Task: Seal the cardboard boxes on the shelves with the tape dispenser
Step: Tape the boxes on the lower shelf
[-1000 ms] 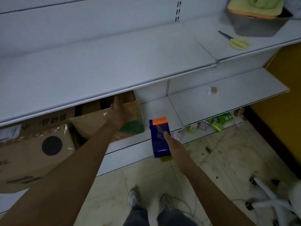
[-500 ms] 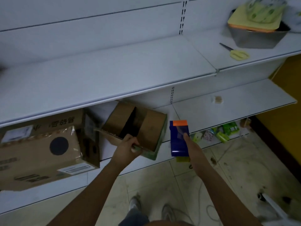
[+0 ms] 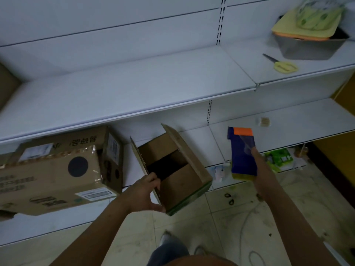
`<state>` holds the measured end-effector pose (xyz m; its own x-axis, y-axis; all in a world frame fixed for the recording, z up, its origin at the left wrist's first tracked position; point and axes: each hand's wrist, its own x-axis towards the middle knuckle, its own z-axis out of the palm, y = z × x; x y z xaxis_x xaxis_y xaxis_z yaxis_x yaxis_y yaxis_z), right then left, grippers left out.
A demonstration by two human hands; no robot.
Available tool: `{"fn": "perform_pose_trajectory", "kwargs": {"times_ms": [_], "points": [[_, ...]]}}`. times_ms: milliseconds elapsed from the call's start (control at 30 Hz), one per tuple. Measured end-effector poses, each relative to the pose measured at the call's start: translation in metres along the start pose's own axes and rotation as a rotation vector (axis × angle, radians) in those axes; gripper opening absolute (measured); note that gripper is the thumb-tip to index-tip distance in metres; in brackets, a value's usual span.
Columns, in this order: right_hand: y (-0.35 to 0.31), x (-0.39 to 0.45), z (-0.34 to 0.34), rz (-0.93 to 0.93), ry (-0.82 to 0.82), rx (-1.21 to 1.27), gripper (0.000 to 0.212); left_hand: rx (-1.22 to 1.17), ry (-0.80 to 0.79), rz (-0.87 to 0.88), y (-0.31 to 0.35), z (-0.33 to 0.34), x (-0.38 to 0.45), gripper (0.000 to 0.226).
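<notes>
White metal shelves (image 3: 134, 89) above a tiled floor; you stand facing the lower shelf.

Your left hand (image 3: 143, 192) grips the near flap of the open box (image 3: 172, 169), fingers curled over its edge, at the shelf's front lip. Your right hand (image 3: 266, 175) is wrapped around the blue tape dispenser (image 3: 242, 152), index finger extended along it, right of the box. A taped box (image 3: 55, 169) lies left.

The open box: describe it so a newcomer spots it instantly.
On the white lower shelf, right of the big taped carton, sits the small open box. The left hand grips its near edge. Unlike its neighbour, its flaps stand up.
</notes>
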<state>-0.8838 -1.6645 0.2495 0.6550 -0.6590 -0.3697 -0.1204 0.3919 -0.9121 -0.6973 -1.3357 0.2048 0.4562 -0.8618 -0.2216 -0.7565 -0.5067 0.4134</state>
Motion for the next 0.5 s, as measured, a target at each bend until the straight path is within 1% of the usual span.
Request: {"fn": "perform_pose_trajectory", "kwargs": {"times_ms": [67,100,133,167,200,267,300,367,500], "points": [[0.005,0.001,0.018,0.049,-0.067,-0.042,0.059,0.087,-0.055,-0.024,0.004,0.001,0.000,0.061],[0.013,0.002,0.030,0.102,-0.101,-0.070,0.069,0.121,-0.073,-0.026,0.007,0.002,0.000,0.062],[0.022,0.003,0.042,0.164,-0.134,-0.094,0.074,0.144,-0.085,-0.021,0.011,0.005,0.001,0.063],[0.033,0.004,0.053,0.214,-0.164,-0.121,0.070,0.154,-0.090,-0.018,0.014,0.009,0.002,0.064],[0.043,0.005,0.064,0.253,-0.195,-0.141,0.061,0.148,-0.090,-0.021,0.018,0.013,0.002,0.064],[0.058,0.006,0.083,0.291,-0.249,-0.184,0.036,0.112,-0.063,-0.023,0.023,0.021,0.003,0.060],[0.062,0.005,0.092,0.297,-0.244,-0.201,0.024,0.088,-0.044,-0.017,0.024,0.025,0.004,0.056],[0.070,0.005,0.104,0.311,-0.234,-0.195,0.016,0.040,-0.008,-0.007,0.021,0.033,0.005,0.054],[0.080,0.005,0.116,0.343,-0.301,-0.243,0.009,0.008,0.025,-0.073,-0.002,0.053,0.010,0.091]]}}
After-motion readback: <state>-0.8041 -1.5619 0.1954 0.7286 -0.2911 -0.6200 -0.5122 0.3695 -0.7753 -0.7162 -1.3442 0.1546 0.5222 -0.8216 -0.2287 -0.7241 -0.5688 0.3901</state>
